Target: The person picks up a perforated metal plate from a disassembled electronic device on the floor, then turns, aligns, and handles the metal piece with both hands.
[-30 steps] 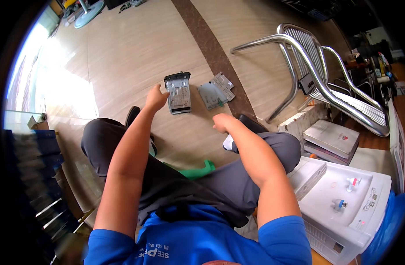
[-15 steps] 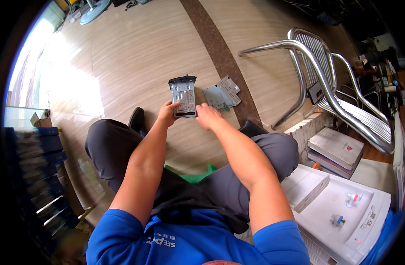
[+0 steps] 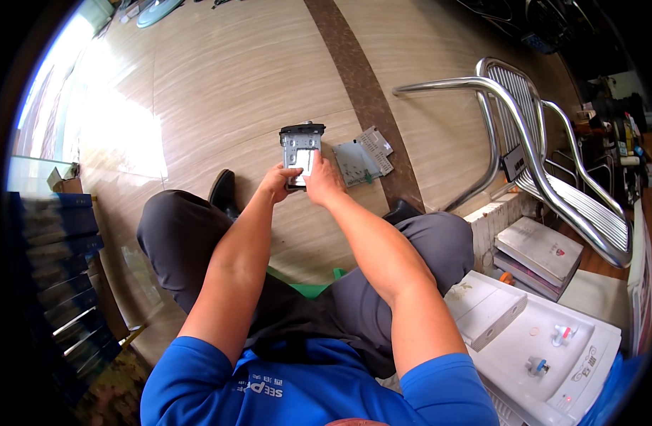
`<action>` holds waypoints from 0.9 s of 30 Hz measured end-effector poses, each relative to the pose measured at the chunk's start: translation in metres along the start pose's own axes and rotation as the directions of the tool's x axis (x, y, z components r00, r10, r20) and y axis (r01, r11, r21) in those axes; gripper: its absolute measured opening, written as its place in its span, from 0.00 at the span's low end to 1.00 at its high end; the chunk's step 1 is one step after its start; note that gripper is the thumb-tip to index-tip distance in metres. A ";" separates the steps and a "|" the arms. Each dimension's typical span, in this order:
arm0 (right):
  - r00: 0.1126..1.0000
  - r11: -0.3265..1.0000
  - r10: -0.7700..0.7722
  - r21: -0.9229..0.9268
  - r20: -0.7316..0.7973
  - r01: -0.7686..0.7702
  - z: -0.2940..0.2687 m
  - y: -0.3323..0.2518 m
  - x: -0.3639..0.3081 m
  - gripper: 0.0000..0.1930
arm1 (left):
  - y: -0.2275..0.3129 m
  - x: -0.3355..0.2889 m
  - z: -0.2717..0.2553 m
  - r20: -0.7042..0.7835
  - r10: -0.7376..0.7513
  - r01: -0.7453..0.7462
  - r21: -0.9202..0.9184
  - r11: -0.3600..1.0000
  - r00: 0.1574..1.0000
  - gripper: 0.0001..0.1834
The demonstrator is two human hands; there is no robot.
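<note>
Though farther apart earlier, both hands (image 3: 275, 182) (image 3: 325, 184) now touch the metal unit (image 3: 292, 147).

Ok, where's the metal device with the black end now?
In the head view, the metal device is above and slightly left of centre, its near end between the left hand and right hand, the flat grey panel to its right.

Silver box (image 3: 302, 144) | black end away | between left hand (image 3: 274, 182) and right hand (image 3: 324, 182)

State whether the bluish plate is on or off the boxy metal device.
Off: the bluish plate lies on the floor, right of the boxy metal device.
</note>
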State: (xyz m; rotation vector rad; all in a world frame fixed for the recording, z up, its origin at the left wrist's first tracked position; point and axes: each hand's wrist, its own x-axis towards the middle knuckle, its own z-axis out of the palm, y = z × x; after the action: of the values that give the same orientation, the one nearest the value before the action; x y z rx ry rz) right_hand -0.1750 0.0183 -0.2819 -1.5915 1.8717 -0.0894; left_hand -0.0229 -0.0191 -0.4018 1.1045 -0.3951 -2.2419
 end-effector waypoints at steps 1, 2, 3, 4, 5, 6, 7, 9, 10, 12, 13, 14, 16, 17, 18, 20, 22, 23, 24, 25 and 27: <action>0.994 0.992 0.058 0.118 -0.089 -0.047 0.002 0.001 0.004 0.35 | 0.001 0.000 0.002 0.004 0.001 -0.001 0.001 1.000 1.000 0.19; 0.994 0.992 0.057 0.117 -0.093 -0.046 0.002 0.003 0.007 0.35 | 0.002 -0.002 0.002 0.028 0.006 -0.007 0.008 1.000 1.000 0.19; 0.986 0.973 0.087 0.225 -0.141 -0.054 0.003 0.007 0.013 0.34 | 0.004 -0.003 0.004 0.055 0.009 -0.010 0.017 1.000 0.998 0.20; 0.973 0.943 0.131 0.328 -0.189 -0.063 0.004 0.016 0.018 0.33 | 0.004 -0.003 0.010 0.068 0.001 -0.003 0.020 1.000 0.998 0.20; 0.970 0.951 0.135 0.301 -0.202 -0.070 0.005 0.026 0.023 0.28 | 0.004 -0.003 0.017 0.023 -0.019 0.018 0.039 0.999 1.000 0.21; 0.968 0.950 0.144 0.303 -0.206 -0.077 0.004 0.029 0.024 0.28 | 0.004 -0.006 0.018 -0.032 -0.036 0.038 0.056 0.998 0.999 0.23; 0.977 0.961 0.113 0.270 -0.182 -0.061 0.004 0.032 0.025 0.24 | 0.003 -0.007 0.022 -0.023 -0.044 0.045 0.061 0.997 0.999 0.23; 0.979 0.968 0.090 0.248 -0.184 -0.042 0.004 0.031 0.022 0.18 | 0.004 -0.010 0.023 -0.178 -0.023 0.023 -0.005 1.000 0.984 0.29; 0.978 0.966 0.090 0.255 -0.190 -0.039 0.000 0.029 0.021 0.18 | 0.007 -0.009 0.022 -0.177 -0.019 0.020 0.004 1.000 0.984 0.29; 0.971 0.960 0.041 0.278 -0.237 0.027 -0.011 0.013 0.021 0.18 | 0.022 -0.005 0.015 -0.482 0.532 -0.178 0.601 0.779 0.696 0.33; 0.962 0.950 0.021 0.306 -0.271 0.066 -0.018 0.007 0.020 0.18 | 0.032 -0.009 0.014 -0.289 0.744 -0.172 0.863 0.475 0.602 0.34; 0.950 0.933 -0.016 0.337 -0.311 0.125 -0.028 0.002 0.019 0.17 | 0.046 -0.009 0.015 -0.287 0.752 -0.168 0.870 0.464 0.594 0.34; 0.937 0.920 -0.057 0.346 -0.345 0.183 -0.052 0.010 0.016 0.17 | 0.066 -0.018 0.058 0.101 0.651 -0.430 0.824 0.369 0.753 0.31; 0.924 0.889 -0.066 0.398 -0.376 0.225 -0.069 0.014 0.014 0.16 | 0.076 -0.030 0.091 0.189 0.523 -0.463 0.756 0.463 0.831 0.30; 0.910 0.850 -0.081 0.448 -0.406 0.276 -0.085 0.015 0.010 0.15 | 0.089 -0.048 0.123 0.281 0.394 -0.470 0.687 0.554 0.875 0.29; 0.936 0.725 -0.086 0.624 -0.340 0.293 -0.113 0.004 0.009 0.13 | 0.117 -0.072 0.153 0.345 0.417 -0.509 0.767 0.391 0.841 0.29; 0.941 0.604 -0.171 0.723 -0.292 0.334 -0.147 -0.014 -0.017 0.12 | 0.143 -0.107 0.185 0.449 0.304 -0.541 0.730 0.417 0.840 0.31; 0.954 0.515 -0.174 0.803 -0.245 0.300 -0.162 -0.027 -0.034 0.12 | 0.151 -0.122 0.192 0.473 0.283 -0.552 0.718 0.425 0.834 0.32; 0.962 0.421 -0.180 0.868 -0.205 0.263 -0.178 -0.041 -0.054 0.13 | 0.158 -0.136 0.199 0.503 0.261 -0.566 0.704 0.429 0.824 0.33; 0.961 0.419 -0.174 0.867 -0.215 0.270 -0.188 -0.047 -0.065 0.13 | 0.165 -0.145 0.207 0.512 0.255 -0.571 0.703 0.424 0.820 0.33; 0.951 0.342 -0.207 0.894 -0.230 0.291 -0.199 -0.052 -0.079 0.13 | 0.172 -0.159 0.218 0.525 0.165 -0.521 0.657 0.545 0.835 0.35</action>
State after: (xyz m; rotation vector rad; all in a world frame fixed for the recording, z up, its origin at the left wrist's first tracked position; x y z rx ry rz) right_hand -0.2319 0.0046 -0.0694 -0.9859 1.1410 -1.1668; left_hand -0.0549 -0.0512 -0.0849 0.7823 -1.7685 -1.8925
